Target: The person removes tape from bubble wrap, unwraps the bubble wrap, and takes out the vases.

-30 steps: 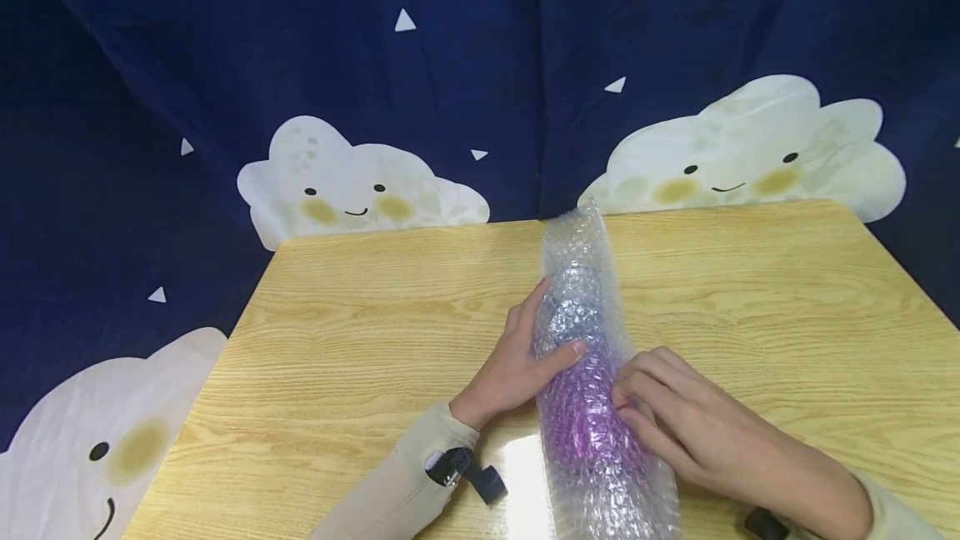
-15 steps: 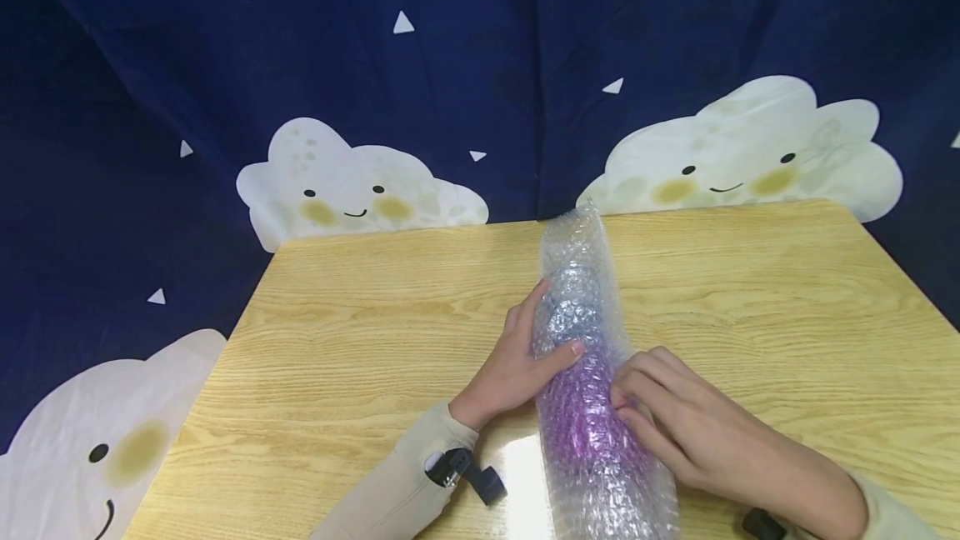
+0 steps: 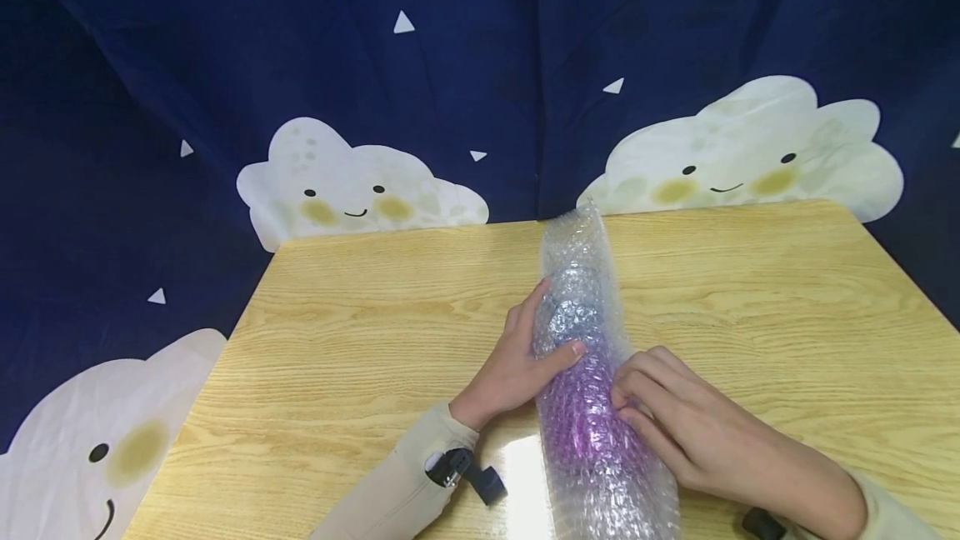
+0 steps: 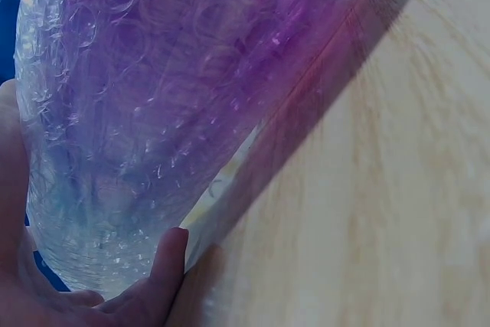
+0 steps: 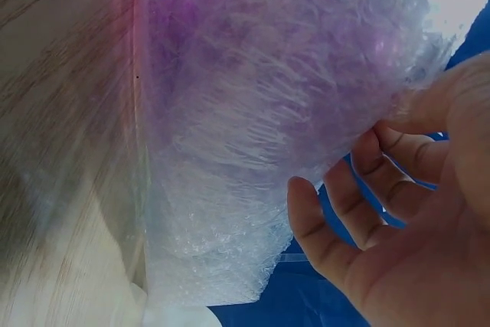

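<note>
A long, bottle-shaped thing (image 3: pixel 581 390), shading from blue to purple, lies on the table inside clear bubble wrap (image 3: pixel 573 244). Its exact kind is blurred by the wrap. With the thumb across the top and the fingers along the left side, my left hand (image 3: pixel 517 369) holds the wrapped bundle. At the right side my right hand (image 3: pixel 675 415) pinches the wrap's edge between thumb and forefinger. The right wrist view shows that pinch too, with the other fingers of the right hand (image 5: pixel 398 189) loosely bent beside the wrap (image 5: pixel 222 220).
The bundle lies on a wood-grain table (image 3: pixel 360 315), its far end close to the back edge. Behind hangs a dark blue cloth (image 3: pixel 450 65) printed with clouds and triangles. A bright reflection shows on the tabletop beside the left forearm (image 3: pixel 405 473).
</note>
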A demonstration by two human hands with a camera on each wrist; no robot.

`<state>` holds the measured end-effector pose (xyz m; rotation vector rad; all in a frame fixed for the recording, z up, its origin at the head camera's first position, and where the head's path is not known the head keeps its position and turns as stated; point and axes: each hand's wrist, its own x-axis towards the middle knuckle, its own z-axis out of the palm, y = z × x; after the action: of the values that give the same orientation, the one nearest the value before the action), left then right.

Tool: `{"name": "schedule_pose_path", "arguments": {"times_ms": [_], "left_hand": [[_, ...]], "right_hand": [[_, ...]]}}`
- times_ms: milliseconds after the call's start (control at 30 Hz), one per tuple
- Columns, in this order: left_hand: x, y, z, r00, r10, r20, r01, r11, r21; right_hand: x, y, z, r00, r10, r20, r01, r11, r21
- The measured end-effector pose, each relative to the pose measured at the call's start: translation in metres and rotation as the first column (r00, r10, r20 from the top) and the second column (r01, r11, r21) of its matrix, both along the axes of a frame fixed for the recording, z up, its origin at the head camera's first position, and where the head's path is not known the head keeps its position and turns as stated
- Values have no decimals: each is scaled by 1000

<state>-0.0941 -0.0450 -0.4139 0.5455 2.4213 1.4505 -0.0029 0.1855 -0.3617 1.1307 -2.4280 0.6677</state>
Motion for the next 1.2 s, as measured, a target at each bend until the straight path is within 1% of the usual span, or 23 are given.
{"name": "schedule_pose_path", "arguments": {"times_ms": [667,767,1000,1200], "left_hand": [[0,0,-1,1000,-1,-8,0,1000,-2],[0,0,-1,1000,0,-8,0,1000,-1],[0,0,0,1000,-5,-10,5,1000,2],[-1,0,-1,1000,-3,-4,3,1000,0]], "right_hand": [[0,-1,0,1000,-7,-16,7,1000,-1],[0,-1,0,1000,-5,-11,5,1000,-3],[1,0,-1,1000,-8,26,8,1000,7],[1,0,-1,999,-7,34,7,1000,4]]}}
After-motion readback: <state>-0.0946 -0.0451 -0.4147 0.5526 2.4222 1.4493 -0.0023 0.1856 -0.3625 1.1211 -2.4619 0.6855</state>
